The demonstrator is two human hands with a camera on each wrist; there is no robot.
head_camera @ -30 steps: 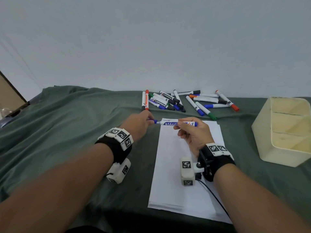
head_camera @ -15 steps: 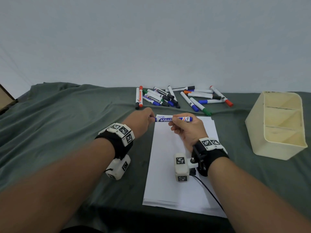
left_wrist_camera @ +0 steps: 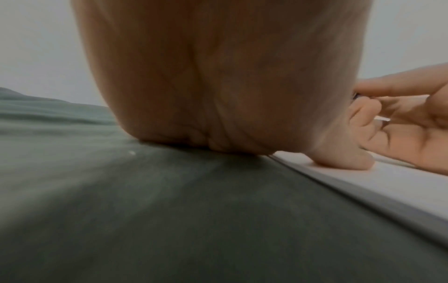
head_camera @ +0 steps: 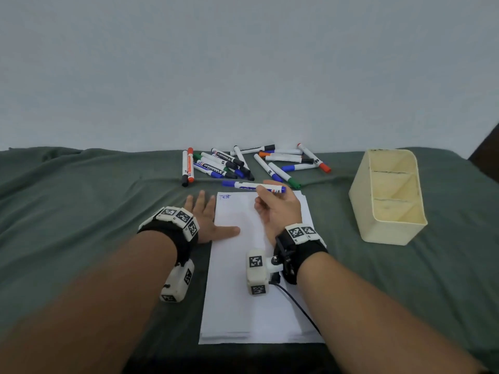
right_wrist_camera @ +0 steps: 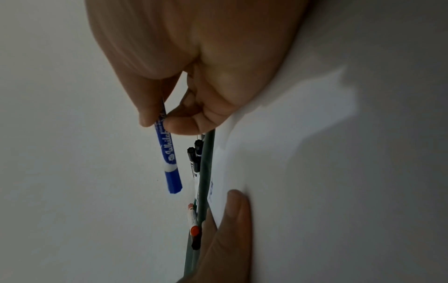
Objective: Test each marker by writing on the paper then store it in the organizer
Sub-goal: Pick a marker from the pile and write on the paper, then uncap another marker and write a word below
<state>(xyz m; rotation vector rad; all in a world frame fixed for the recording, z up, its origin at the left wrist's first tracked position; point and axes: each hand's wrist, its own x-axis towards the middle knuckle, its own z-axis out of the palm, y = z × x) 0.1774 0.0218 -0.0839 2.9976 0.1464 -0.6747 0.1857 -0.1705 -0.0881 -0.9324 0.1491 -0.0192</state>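
Observation:
My right hand (head_camera: 272, 201) pinches a blue whiteboard marker (head_camera: 251, 186) above the far edge of the white paper (head_camera: 243, 292). The marker lies level with its blue cap on, pointing left. In the right wrist view the thumb and forefinger (right_wrist_camera: 155, 116) pinch the marker (right_wrist_camera: 169, 157) at mid-barrel. My left hand (head_camera: 208, 214) lies flat on the green cloth, its thumb (left_wrist_camera: 339, 157) pressing the paper's left edge. A small blue scribble (head_camera: 224, 197) marks the paper's top left corner. The cream organizer (head_camera: 388, 228) stands at the right, its compartments bare.
A heap of several capped markers (head_camera: 243, 163) in black, blue, green and orange lies on the cloth beyond the paper, close to the wall. A black cable (head_camera: 297, 306) trails from my right wrist across the paper.
My left hand has let go of the marker's cap end and now lies flat beside the paper, thumb on the sheet. The capped marker stays in my right hand.

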